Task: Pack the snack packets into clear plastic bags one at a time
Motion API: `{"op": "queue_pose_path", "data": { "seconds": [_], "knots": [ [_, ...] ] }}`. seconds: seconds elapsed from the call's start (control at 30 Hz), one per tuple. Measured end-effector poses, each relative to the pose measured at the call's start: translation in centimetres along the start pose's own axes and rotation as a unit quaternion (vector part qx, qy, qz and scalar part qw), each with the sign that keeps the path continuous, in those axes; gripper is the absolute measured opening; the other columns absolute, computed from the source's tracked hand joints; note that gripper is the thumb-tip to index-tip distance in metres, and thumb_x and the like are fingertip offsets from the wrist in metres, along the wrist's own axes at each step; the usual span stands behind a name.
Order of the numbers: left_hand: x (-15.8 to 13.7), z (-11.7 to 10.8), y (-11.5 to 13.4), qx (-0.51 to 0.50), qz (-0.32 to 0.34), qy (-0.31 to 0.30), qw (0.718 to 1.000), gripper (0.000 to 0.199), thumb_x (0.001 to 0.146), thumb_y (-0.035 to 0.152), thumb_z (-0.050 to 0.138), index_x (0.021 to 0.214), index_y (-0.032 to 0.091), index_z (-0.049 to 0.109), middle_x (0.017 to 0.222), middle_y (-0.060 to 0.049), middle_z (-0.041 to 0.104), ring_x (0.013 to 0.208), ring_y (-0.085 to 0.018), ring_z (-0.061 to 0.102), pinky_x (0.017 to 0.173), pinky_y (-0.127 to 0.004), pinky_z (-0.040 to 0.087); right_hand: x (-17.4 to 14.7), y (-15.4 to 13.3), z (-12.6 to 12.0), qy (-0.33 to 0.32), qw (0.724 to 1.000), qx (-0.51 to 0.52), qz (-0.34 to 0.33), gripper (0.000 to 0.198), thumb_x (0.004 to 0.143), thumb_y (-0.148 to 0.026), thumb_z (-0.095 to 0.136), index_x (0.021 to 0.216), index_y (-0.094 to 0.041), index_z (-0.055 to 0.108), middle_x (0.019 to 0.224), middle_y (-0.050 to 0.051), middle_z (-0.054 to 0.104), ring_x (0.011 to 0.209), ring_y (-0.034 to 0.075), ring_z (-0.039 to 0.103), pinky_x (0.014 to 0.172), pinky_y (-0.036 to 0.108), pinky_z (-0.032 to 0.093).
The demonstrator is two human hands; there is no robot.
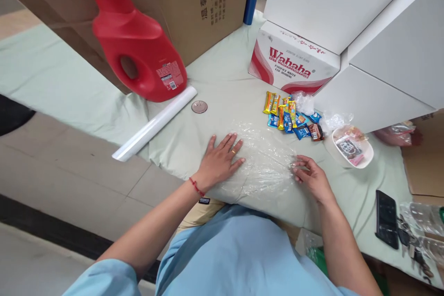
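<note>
A clear plastic bag lies spread and wrinkled on the light green cloth near the table's front edge. My left hand rests flat on the left part of the bag, fingers spread. At the bag's right end, my right hand pinches the plastic between thumb and fingers. Beyond the bag sits a pile of small wrapped snacks in yellow, blue and brown. Crumpled clear plastic lies beside that pile. To the right stands a white bowl with packets in it.
Left on the cloth are a red detergent jug, a white roll and a small round disc. A Wahaba-labelled carton, white boxes and a brown carton stand behind. A phone and keys lie at right.
</note>
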State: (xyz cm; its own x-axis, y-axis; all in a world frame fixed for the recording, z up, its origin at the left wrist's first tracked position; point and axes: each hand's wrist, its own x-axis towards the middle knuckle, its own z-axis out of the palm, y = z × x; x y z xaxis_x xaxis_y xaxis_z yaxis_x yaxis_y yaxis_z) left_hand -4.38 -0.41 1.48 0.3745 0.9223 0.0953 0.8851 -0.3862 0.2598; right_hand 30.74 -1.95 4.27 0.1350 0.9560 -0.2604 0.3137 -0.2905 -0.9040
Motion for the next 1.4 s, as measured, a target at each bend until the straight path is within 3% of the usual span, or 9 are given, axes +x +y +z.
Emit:
{"op": "queue_pose_path", "data": {
  "seconds": [0.17,0.3,0.4,0.5,0.7,0.83,0.93,1.1,1.4],
  "knots": [
    [-0.2,0.4,0.2,-0.002,-0.005,0.011,1.000,0.063,0.108,0.056,0.036,0.164,0.028,0.039,0.173,-0.010,0.034,0.163,-0.031,0.026,0.131,-0.068,0.008,-0.9,-0.6,-0.3,0.155,0.968,-0.169,-0.106,0.038,0.088,-0.052,0.070,0.108,-0.020,0.073,0.099,0.008,0.074,0.080,0.021,0.066,0.075,0.036,0.055],
    [0.0,0.2,0.1,-0.007,-0.008,0.000,1.000,0.062,0.108,0.056,0.035,0.164,0.029,0.040,0.174,-0.010,0.033,0.163,-0.032,0.027,0.130,-0.070,0.009,-2.3,-2.0,2.5,-0.004,0.937,-0.219,-0.271,0.025,0.100,-0.039,0.061,0.115,-0.025,0.076,0.117,0.010,0.071,0.102,0.024,0.068,0.085,0.038,0.059],
    [0.2,0.0,-0.6,-0.020,-0.010,-0.014,1.000,0.061,0.110,0.053,0.029,0.165,0.028,0.037,0.175,-0.010,0.029,0.162,-0.030,0.030,0.130,-0.068,0.013,-2.2,-1.9,3.5,-0.129,0.893,-0.290,-0.319,0.026,0.101,-0.030,0.060,0.123,-0.028,0.075,0.129,0.012,0.069,0.116,0.028,0.065,0.097,0.045,0.059],
    [0.0,0.1,-1.5,-0.024,-0.007,-0.017,1.000,0.061,0.111,0.049,0.027,0.167,0.026,0.033,0.175,-0.010,0.029,0.160,-0.028,0.034,0.130,-0.065,0.017,-1.6,-0.7,2.6,-0.148,0.882,-0.331,-0.302,0.027,0.101,-0.026,0.058,0.121,-0.026,0.077,0.130,0.013,0.071,0.116,0.029,0.066,0.101,0.051,0.058],
    [-1.5,0.7,-1.7,0.023,0.008,0.008,1.000,0.060,0.110,0.048,0.033,0.165,0.024,0.037,0.172,-0.011,0.035,0.159,-0.029,0.037,0.132,-0.064,0.010,-0.8,0.0,-0.4,-0.149,0.928,-0.249,-0.236,0.026,0.101,-0.040,0.059,0.110,-0.026,0.080,0.124,0.010,0.076,0.116,0.027,0.071,0.101,0.044,0.058],
    [-1.9,0.8,-1.1,0.032,0.004,0.016,0.999,0.065,0.109,0.052,0.033,0.166,0.023,0.035,0.172,-0.013,0.035,0.159,-0.031,0.037,0.132,-0.065,0.009,2.5,-1.9,-0.9,0.013,0.966,-0.204,-0.161,0.041,0.099,-0.056,0.057,0.113,-0.022,0.077,0.111,0.010,0.078,0.092,0.025,0.073,0.084,0.039,0.060],
    [-1.9,0.7,-0.8,0.034,-0.004,0.013,0.999,0.065,0.109,0.052,0.031,0.167,0.022,0.034,0.172,-0.014,0.034,0.158,-0.032,0.037,0.131,-0.068,0.008,7.1,-3.5,0.1,0.115,0.948,-0.251,-0.157,0.055,0.095,-0.064,0.056,0.122,-0.018,0.072,0.111,0.013,0.077,0.080,0.024,0.068,0.082,0.040,0.057],
    [-1.9,0.3,-0.4,0.033,-0.009,0.007,0.999,0.064,0.109,0.050,0.032,0.167,0.022,0.034,0.171,-0.014,0.036,0.157,-0.034,0.040,0.129,-0.071,0.013,12.5,-5.0,3.6,0.131,0.923,-0.335,-0.136,0.067,0.092,-0.066,0.059,0.132,-0.012,0.066,0.120,0.021,0.073,0.106,0.034,0.068,0.092,0.045,0.053],
    [-2.0,-0.1,-0.1,0.020,-0.013,0.013,1.000,0.063,0.109,0.048,0.034,0.166,0.024,0.034,0.172,-0.013,0.034,0.158,-0.033,0.038,0.130,-0.070,0.012,12.1,-5.4,2.9,0.117,0.942,-0.278,-0.150,0.052,0.080,-0.043,0.074,0.124,-0.016,0.070,0.108,0.012,0.073,0.088,0.025,0.065,0.084,0.041,0.055]
  ]
}}
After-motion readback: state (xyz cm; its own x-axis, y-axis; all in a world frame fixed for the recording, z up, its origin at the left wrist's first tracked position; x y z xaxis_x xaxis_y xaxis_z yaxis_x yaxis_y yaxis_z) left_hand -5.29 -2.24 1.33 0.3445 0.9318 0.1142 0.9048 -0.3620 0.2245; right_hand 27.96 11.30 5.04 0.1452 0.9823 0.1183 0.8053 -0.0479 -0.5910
